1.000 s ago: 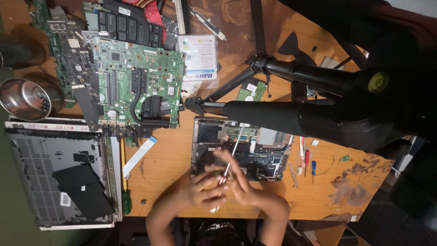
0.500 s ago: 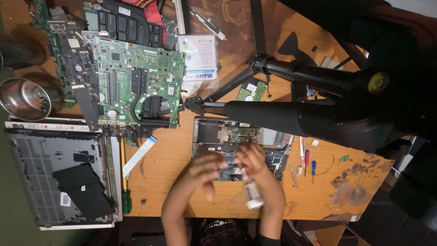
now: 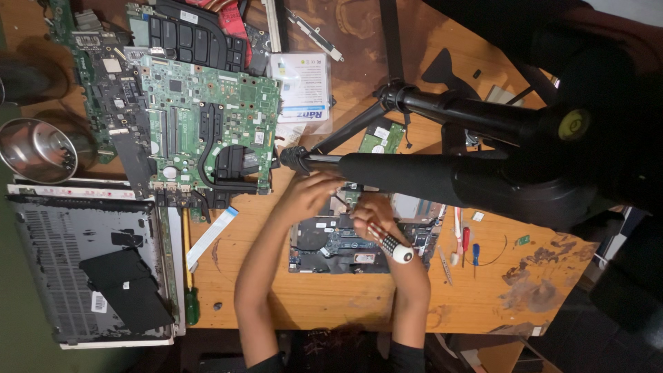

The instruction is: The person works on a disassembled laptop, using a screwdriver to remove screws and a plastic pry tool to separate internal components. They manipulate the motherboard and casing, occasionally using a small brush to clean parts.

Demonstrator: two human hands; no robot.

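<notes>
Both hands over small dark circuit board (image 3: 338,243), centre of wooden worktop (image 3: 345,304). Right hand (image 3: 373,215) closed around screwdriver (image 3: 390,243), white butt pointing 4 o'clock. Left hand (image 3: 309,193) at board's 11 o'clock edge, fingers curled down on it, grip unclear. Large green motherboard (image 3: 207,124) at 10 o'clock; black tripod leg (image 3: 414,176) just above.
</notes>
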